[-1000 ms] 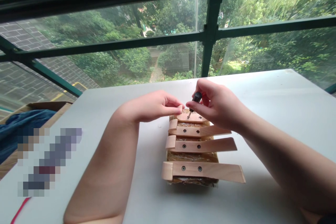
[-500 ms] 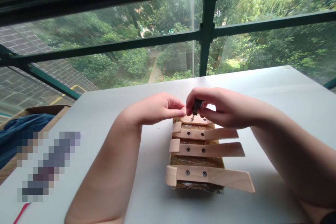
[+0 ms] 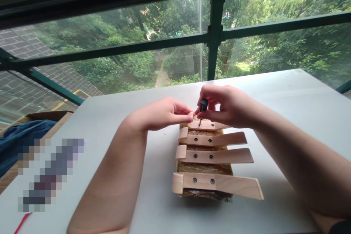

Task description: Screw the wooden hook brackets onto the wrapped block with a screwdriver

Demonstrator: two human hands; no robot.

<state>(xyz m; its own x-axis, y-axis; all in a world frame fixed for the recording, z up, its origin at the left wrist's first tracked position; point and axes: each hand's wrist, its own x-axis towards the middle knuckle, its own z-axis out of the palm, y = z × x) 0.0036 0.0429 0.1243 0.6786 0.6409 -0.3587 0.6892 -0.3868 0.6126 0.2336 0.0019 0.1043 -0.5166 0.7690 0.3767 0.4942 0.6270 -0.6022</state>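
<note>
Between the thumb and fingers of my right hand (image 3: 219,104) is a small screwdriver with a black handle (image 3: 203,104). Its shaft points down at the left screw of the farthest wooden piece (image 3: 206,125). My left hand (image 3: 171,113) pinches the raised left end of that piece. Nearer to me, similar pale wooden pieces (image 3: 214,156) lie crosswise, each with two dark screws and a curved block at its left end. They rest on a block wrapped in brown tape (image 3: 205,168). My right hand partly hides the farthest piece's right end.
The block lies on a white table (image 3: 159,175). A cardboard box (image 3: 61,120) with blue cloth (image 3: 30,131) stands beyond the left edge. A blurred-out patch (image 3: 52,175) and a red strip (image 3: 23,223) lie at left. Green-framed windows (image 3: 215,44) rise behind the table.
My right hand has risen slightly and its fingers have shifted, showing more of the screwdriver's handle, which now stands more upright. My left hand stays on the far wooden piece.
</note>
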